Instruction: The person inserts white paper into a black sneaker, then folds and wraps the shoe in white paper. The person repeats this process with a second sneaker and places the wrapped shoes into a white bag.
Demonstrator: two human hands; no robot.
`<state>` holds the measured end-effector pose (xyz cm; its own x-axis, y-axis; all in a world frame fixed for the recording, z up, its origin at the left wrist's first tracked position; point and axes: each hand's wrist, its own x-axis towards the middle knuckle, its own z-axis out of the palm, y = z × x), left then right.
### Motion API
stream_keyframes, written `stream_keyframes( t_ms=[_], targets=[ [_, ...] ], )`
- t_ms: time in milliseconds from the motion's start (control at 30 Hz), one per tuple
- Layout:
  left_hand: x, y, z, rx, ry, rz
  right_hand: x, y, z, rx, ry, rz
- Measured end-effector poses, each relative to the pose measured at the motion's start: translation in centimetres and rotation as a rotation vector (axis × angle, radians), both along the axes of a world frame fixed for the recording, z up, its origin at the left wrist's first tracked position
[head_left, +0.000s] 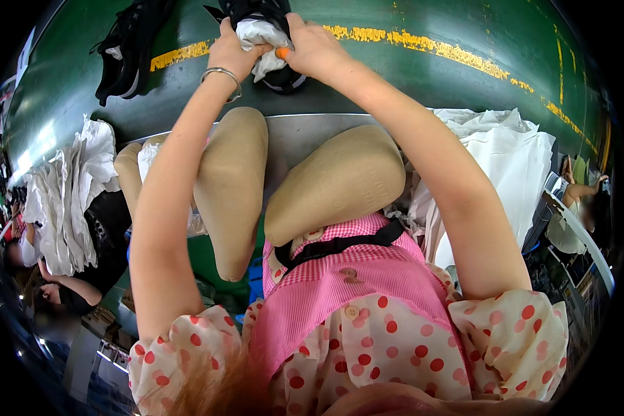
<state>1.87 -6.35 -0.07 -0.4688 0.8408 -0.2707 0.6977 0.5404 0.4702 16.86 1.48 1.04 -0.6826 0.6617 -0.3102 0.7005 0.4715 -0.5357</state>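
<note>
At the top of the view a black shoe (pixel 284 81) rests on the green surface, with crumpled white paper (pixel 258 33) bulging from its opening. My left hand (pixel 232 54), a silver bangle at its wrist, grips from the left, its thumb pressed on the paper. From the right, my right hand (pixel 317 47) closes around the shoe's edge. A small orange piece (pixel 282 53) shows at its thumb; whether worn or held I cannot tell. Both hands' far fingers are partly hidden. Another black shoe (pixel 128 52) lies to the left, with white stuffing inside.
Two tan foot-shaped forms (pixel 232 184) (pixel 347 173) stand between my arms, near my pink apron (pixel 353 277). White paper sheets are stacked at the right (pixel 492 166) and left (pixel 69 197). A worn yellow line (pixel 395 39) crosses the green surface (pixel 451 80). Other people appear at both sides.
</note>
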Motion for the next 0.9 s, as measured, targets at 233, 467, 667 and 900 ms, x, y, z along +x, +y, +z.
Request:
stream_keyframes(
  t_ms=[233,467,667,900],
  targets=[
    [-2.2,-0.5,-0.3,-0.02,-0.262,0.184,-1.5,0.3,0.7,0.088,0.012,0.011],
    [-2.9,-0.2,1.7,-0.07,-0.293,0.096,-3.3,1.7,1.0,-0.013,-0.138,0.129],
    [-2.7,0.5,0.9,-0.119,-0.1,0.022,-3.5,2.1,-0.2,0.006,-0.124,0.114],
    [-0.7,1.1,1.9,-0.113,0.102,0.126,-2.7,0.8,-0.4,-0.029,0.013,-0.045]
  ],
)
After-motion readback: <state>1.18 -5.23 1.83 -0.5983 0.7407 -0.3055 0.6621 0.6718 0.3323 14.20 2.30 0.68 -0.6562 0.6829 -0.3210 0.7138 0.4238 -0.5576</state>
